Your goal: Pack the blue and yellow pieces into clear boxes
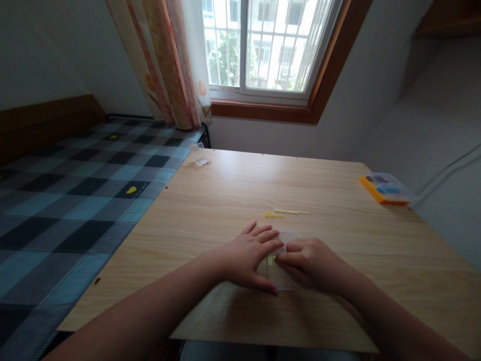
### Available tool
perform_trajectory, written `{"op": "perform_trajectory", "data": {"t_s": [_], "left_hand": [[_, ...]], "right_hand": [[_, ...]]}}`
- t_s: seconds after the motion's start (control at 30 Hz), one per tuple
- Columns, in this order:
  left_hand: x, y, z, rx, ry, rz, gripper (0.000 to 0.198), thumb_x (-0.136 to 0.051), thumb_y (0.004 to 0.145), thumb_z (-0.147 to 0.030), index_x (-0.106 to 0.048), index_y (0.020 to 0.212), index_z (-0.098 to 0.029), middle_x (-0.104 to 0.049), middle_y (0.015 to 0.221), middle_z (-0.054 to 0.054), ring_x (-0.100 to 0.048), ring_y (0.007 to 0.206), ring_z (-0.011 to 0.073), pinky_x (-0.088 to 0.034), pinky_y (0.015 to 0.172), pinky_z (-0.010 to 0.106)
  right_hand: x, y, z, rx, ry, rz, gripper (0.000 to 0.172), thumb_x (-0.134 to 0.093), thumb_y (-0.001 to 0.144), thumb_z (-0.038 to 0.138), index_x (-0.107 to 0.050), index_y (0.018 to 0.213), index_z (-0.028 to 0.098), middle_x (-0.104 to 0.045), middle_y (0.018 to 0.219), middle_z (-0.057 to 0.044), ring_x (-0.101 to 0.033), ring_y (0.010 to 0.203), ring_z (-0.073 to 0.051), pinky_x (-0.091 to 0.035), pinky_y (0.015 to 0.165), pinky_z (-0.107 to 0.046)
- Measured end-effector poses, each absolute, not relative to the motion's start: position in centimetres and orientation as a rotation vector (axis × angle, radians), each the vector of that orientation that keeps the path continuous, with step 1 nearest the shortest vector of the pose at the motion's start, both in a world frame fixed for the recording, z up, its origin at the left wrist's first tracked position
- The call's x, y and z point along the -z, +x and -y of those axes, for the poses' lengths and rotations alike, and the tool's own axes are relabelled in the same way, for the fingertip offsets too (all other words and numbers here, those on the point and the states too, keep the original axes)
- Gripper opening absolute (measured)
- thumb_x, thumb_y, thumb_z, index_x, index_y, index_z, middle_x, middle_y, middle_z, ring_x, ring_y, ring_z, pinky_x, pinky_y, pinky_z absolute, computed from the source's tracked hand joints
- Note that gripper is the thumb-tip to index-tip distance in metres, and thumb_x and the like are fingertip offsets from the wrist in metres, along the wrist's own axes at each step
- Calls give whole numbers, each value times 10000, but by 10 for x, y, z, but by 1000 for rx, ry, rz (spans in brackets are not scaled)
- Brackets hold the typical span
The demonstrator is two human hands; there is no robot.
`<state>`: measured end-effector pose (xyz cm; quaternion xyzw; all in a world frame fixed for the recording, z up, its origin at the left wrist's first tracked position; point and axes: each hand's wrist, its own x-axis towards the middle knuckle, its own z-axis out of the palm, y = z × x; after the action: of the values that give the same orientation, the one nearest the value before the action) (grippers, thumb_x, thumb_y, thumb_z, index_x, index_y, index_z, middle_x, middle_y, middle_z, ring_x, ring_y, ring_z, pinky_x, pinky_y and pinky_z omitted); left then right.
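In the head view, a small clear plastic box [277,279] lies on the wooden table between my two hands, its lid [290,235] apparently swung back at the far side. My left hand [248,255] rests at the box's left edge with its fingers spread and thumb stretched along the near side. Thumb and index finger of my right hand [310,263] are pinched together over the box; whatever is between them is hidden. Some pale yellow pieces [271,260] show inside the box. Beyond the hands lie a row of small yellow pieces [274,215] and a longer pale cream row [292,211].
An orange-edged case with a clear lid [387,189] sits at the table's right edge. Near the far left corner are a small clear container [197,147] and a whitish item [202,162]. A checked bed [90,200] adjoins the wooden table [225,190] on the left.
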<state>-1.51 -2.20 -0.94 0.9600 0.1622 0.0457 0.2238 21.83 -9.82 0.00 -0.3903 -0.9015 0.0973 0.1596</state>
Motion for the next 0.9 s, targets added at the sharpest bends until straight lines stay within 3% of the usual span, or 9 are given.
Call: {"op": "perform_trajectory", "data": {"t_s": [0.9], "left_hand": [[8, -15, 22, -126, 2635, -446, 977, -702, 756, -762, -456, 1536, -229, -387, 1634, 180, -295, 1523, 429, -97, 1251, 644]], "right_hand": [[1, 217, 98, -305, -1099, 2556, 236, -580, 954, 207, -670, 736, 212, -714, 790, -6, -604, 679, -139, -366, 641, -278]]}}
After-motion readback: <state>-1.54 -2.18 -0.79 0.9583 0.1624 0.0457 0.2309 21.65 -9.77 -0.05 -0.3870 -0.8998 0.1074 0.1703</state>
